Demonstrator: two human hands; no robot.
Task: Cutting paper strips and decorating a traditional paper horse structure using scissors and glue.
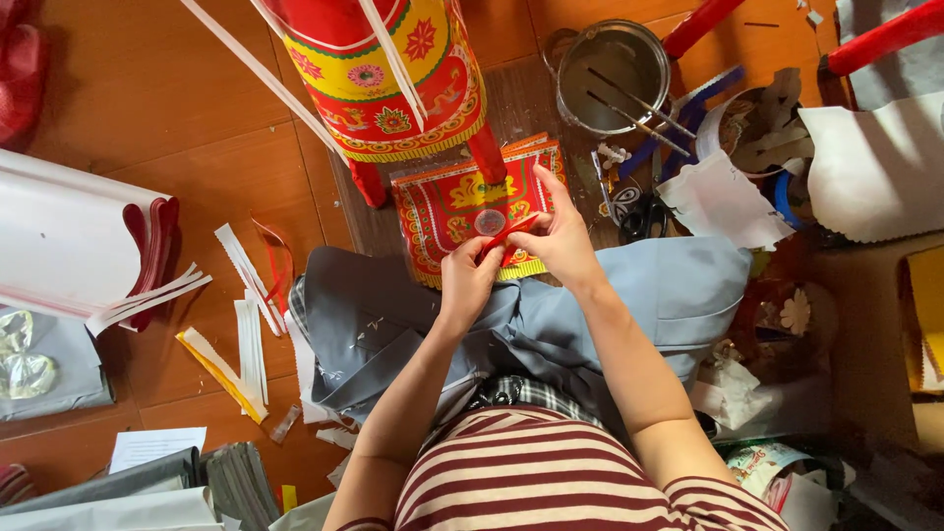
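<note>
A big red and yellow paper drum (388, 79) is standing on red legs on the wooden floor (147, 98) just beyond the person's knees, with a flat stack of red and gold sheets (452, 211) lying at its foot and a metal pot (610, 69) holding brushes sitting off to the right. Both bare forearms are reaching forward over the grey cloth (629, 295) on the lap, elbows bent and wrists meeting above the sheets. The right hand (560, 241) and the left hand (467, 280) are both pinching a small red paper strip (509, 234) between thumb and fingertips, fingers curled close.
</note>
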